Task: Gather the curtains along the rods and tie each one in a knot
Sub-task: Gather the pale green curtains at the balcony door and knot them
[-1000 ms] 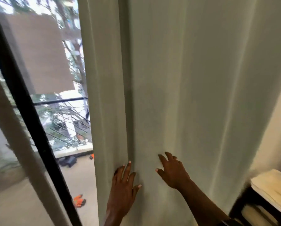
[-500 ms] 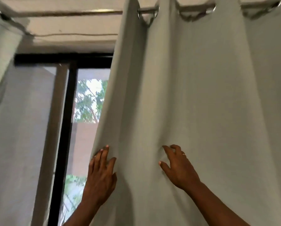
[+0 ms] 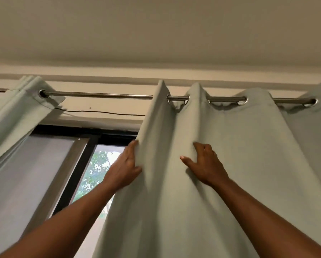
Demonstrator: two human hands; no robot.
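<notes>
The left hand (image 3: 127, 164) holds the free left edge of the pale green curtain (image 3: 239, 164). Its thumb presses on the near face and its index finger runs up along the hem. Its other fingers are tucked behind the cloth and can't be seen.

Just to the right, the right hand (image 3: 206, 162) has its fingers curled into a vertical fold of the same curtain, with the thumb stuck out sideways toward the left hand. Both arms reach upward, and between the two hands one pleat of fabric bulges toward the room.

Above the hands the curtain hangs from a shiny metal rod (image 3: 100, 95) by steel eyelets (image 3: 244, 101), its top bunched in loose waves. Its right side and lower part run out of view.

Well to the left along the bare rod, a second curtain (image 3: 16, 112) is bunched tight and cut off by the picture edge. Behind, a black window frame (image 3: 80, 168) shows blurred greenery. A thin dark cable (image 3: 100, 112) runs along the wall under the rod.
</notes>
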